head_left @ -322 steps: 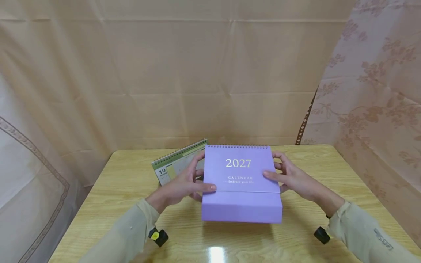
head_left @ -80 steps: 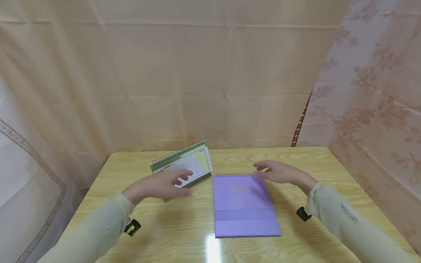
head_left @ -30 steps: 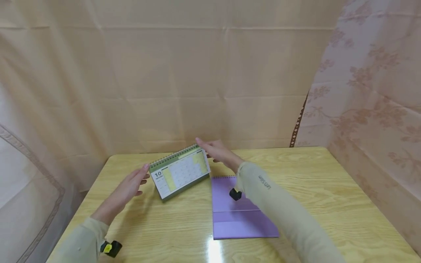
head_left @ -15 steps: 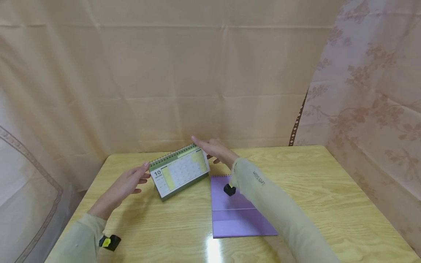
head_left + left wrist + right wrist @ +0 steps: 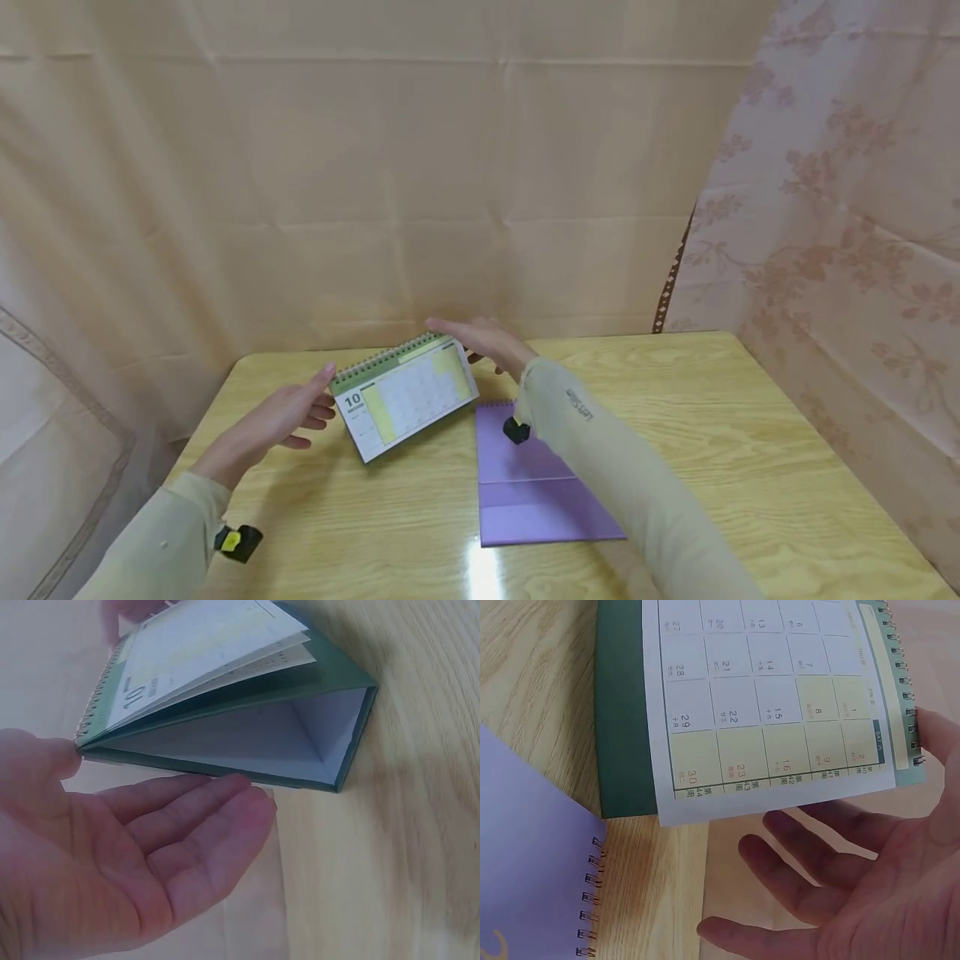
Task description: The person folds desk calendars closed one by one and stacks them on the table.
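Note:
A green spiral-bound desk calendar, opened to page 10, stands tilted at the table's back left. My left hand is at its left end, thumb on the corner of the spiral edge; in the left wrist view the fingers extend along the back panel. At the opposite end is my right hand, its thumb at the spiral and its fingers spread apart beyond the page edge. The front pages hang away from the green panel. A purple calendar lies on the table, partly covered by my right forearm.
The wooden table reaches back to a beige curtain. A floral cloth hangs at the right and a white one at the left. The purple calendar's spiral sits close to the green calendar's base.
The purple calendar, held in both hands earlier, now lies on the table. Both hands have gone to the green calendar's ends. In the last half second its front page has swung off the panel.

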`<state>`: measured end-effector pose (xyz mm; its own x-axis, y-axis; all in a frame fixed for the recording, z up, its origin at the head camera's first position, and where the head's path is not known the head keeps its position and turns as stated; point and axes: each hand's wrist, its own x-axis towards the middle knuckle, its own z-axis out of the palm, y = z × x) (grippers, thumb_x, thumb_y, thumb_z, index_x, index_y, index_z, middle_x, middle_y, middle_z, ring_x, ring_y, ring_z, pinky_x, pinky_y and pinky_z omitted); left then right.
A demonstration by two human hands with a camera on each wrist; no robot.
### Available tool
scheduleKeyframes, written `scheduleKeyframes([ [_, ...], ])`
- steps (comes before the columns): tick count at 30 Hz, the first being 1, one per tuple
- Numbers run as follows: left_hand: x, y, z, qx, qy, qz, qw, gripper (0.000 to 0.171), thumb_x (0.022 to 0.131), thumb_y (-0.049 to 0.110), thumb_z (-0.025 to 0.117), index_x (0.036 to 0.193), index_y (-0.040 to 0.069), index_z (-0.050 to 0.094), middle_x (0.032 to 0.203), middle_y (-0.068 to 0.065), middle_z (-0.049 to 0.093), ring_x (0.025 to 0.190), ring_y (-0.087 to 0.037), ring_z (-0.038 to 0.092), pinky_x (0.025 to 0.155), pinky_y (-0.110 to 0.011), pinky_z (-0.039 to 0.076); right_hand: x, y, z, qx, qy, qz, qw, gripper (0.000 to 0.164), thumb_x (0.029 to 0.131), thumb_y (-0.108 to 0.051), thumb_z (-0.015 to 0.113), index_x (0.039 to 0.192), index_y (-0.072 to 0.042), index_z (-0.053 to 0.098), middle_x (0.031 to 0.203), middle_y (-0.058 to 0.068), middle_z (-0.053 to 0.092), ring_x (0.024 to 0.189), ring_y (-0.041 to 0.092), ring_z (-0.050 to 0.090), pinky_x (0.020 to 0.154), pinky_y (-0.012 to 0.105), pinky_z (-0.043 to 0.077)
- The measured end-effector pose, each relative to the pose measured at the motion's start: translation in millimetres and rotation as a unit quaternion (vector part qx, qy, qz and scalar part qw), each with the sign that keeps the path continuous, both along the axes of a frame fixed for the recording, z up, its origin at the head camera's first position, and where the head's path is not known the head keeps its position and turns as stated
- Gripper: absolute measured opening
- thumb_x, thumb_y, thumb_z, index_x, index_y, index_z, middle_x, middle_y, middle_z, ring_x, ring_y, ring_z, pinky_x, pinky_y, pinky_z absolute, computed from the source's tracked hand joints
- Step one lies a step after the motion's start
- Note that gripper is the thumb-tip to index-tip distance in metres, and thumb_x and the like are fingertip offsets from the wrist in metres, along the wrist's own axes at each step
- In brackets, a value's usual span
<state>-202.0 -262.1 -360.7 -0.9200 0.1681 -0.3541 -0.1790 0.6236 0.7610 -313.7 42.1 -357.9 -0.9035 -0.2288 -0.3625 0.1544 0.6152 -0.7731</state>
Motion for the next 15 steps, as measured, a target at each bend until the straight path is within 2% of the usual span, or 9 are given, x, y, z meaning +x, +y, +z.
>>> scheduleKeyframes([
  [7,2.6,-2.3,-2.6,0.020,-0.012,0.018,0.9996,0.108,0.097,0.078,0.024,0.143,-0.018,0.040,0.147,-0.038,0.042,0.131,-0.052,0.047,0.086,-0.051,0.057,0.8,-4.4,2.3,0.009,0.001,0.013,1.000,0.109,0.072,-0.091,0.055,0.153,-0.019,0.046,0.150,0.007,0.050,0.130,0.034,0.052,0.101,0.065,0.039],
  [15,4.0,3.3,-1.1,0.020,-0.011,0.014,0.9997,0.104,0.098,0.076,0.027,0.146,-0.016,0.037,0.151,-0.039,0.034,0.134,-0.055,0.041,0.086,-0.051,0.057,2.2,-2.8,0.5,0.009,0.007,0.011,1.000,0.108,0.071,-0.093,0.053,0.152,-0.021,0.048,0.150,0.005,0.050,0.128,0.033,0.054,0.099,0.064,0.042],
])
